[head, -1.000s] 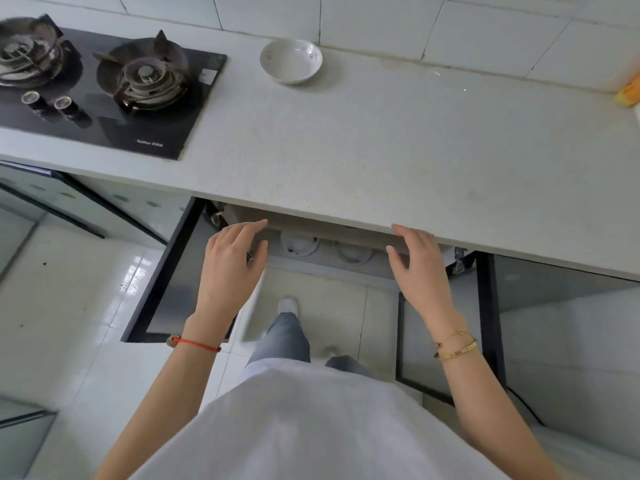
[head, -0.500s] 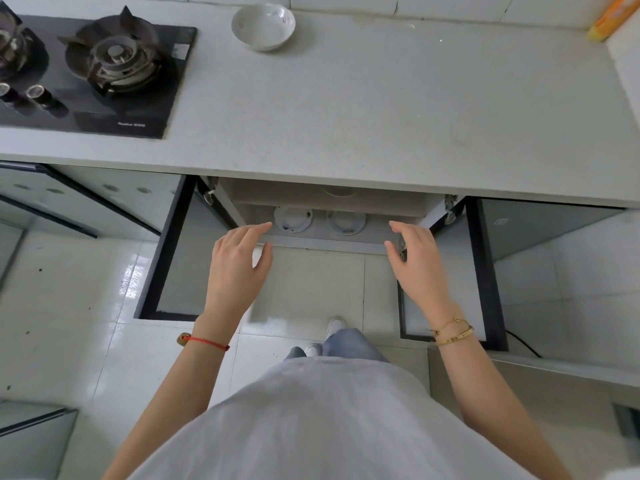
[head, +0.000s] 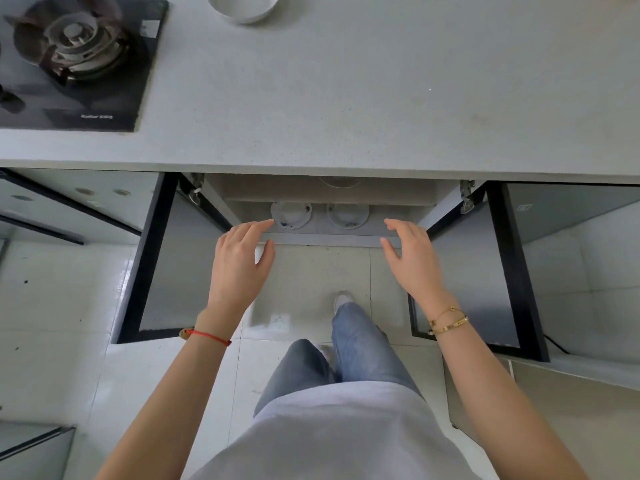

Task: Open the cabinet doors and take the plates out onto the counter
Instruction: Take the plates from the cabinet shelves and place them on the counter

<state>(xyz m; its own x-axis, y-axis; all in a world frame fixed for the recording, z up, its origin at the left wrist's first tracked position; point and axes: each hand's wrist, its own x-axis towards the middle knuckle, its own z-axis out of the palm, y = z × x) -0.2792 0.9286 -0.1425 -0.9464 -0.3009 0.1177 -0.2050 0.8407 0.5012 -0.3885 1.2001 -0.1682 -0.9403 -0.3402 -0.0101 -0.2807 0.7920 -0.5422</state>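
Note:
Both cabinet doors stand wide open below the grey counter: the left door and the right door, each glass with a black frame. Inside, on the bottom shelf, lie two white plates side by side, one on the left and one on the right. A third dish shows only its rim under the counter edge. My left hand and my right hand hover open in front of the cabinet's lower edge, holding nothing, just short of the plates.
A white bowl sits at the back of the counter. A black gas hob takes up the counter's left end. My legs and a shoe stand on the tiled floor between the open doors.
The view has moved back and down, so more of the cabinet's inside and both plates show. Both hands stay open and have shifted slightly toward the cabinet opening.

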